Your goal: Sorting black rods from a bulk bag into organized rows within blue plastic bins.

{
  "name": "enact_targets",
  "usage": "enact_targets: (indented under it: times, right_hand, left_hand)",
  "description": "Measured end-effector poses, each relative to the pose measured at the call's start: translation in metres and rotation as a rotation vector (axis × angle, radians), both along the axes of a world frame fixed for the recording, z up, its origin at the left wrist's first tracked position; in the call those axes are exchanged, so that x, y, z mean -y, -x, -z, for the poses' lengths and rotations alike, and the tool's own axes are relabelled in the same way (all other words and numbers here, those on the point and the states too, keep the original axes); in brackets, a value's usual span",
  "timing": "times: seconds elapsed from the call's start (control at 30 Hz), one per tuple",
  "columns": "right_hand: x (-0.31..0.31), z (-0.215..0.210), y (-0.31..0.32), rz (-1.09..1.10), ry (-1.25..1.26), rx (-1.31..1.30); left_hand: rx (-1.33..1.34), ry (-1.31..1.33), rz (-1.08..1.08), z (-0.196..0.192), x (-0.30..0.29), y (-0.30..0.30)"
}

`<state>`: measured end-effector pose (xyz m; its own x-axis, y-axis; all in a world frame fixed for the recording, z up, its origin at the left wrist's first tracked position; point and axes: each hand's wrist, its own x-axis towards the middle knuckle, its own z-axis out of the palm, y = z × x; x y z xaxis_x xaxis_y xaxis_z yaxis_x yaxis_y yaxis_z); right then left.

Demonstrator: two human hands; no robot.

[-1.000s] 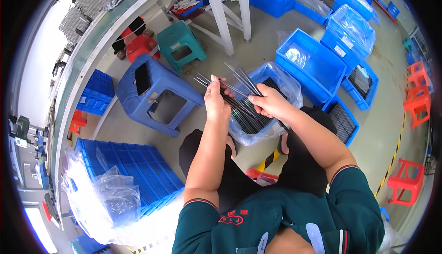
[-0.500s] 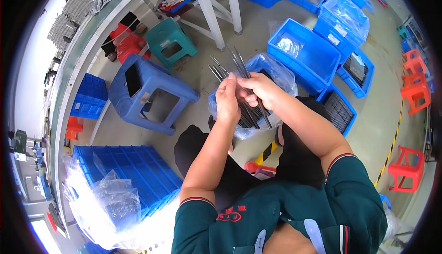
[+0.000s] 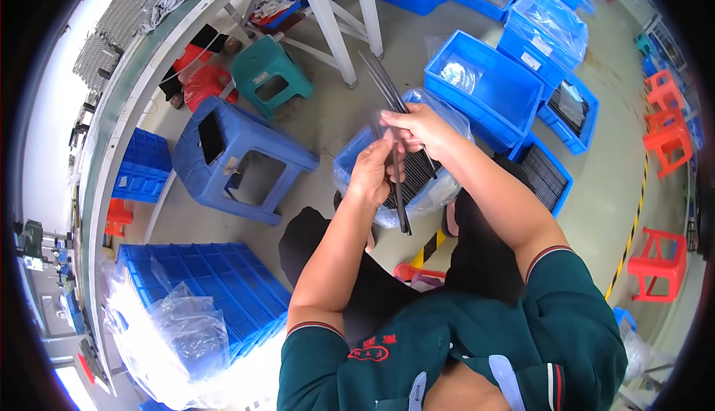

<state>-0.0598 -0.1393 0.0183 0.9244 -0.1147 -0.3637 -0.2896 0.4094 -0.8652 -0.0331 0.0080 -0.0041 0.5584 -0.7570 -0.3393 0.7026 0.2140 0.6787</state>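
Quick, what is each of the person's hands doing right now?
Left hand: closed around the lower part of a bundle of thin black rods.
Right hand: closed on the same bundle, higher up.

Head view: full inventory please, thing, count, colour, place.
thin rods: one bundle, dark, held in both hands
bag-lined bin: 1, blue, under the hands, more rods inside
large stool: 1, blue, left of bin
small stool: 1, teal, by table leg
crates: several, blue, upper right
stacked crates: blue, lower left, clear bags on top
chairs: several, red, right edge
left hand: grips the bundle low
right hand: grips it higher
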Motion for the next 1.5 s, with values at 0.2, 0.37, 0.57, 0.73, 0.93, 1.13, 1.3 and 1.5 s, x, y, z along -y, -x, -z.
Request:
enact_targets:
  times: [0.2, 0.37, 0.57, 0.73, 0.93, 1.13, 1.3, 1.5]
  right_hand:
    - [0.054, -0.001, -0.017, 0.424, 0.052, 0.052]
    - [0.095, -0.010, -0.014, 0.633, -0.041, 0.104]
    - [0.015, 0.003, -0.003, 0.066, 0.122, -0.019]
    - [-0.014, 0.002, -0.005, -0.151, 0.784, 0.048]
    - [-0.011, -0.002, -0.004, -0.052, 0.919, 0.177]
    - [-0.012, -0.009, 0.021, -0.210, 0.361, 0.006]
    - [-0.020, -0.011, 0.024, -0.236, 0.305, -0.011]
    - [-0.026, -0.007, 0.021, -0.194, 0.299, -0.003]
  left_hand:
    - [-0.021, -0.018, 0.377, -0.002, -0.016, 0.005]
    - [-0.010, 0.047, 0.315, -0.005, -0.030, -0.006]
    - [-0.075, 0.180, 0.229, 0.000, -0.017, -0.014]
    - [-0.038, 0.088, 0.189, 0.005, -0.017, -0.014]
    - [-0.087, -0.021, -0.037, 0.006, -0.022, -0.025]
    - [-0.054, 0.003, -0.523, -0.003, -0.031, -0.050]
    - [-0.032, 0.043, -0.502, -0.004, -0.023, -0.041]
    - [0.001, 0.059, -0.445, 0.000, -0.012, -0.031]
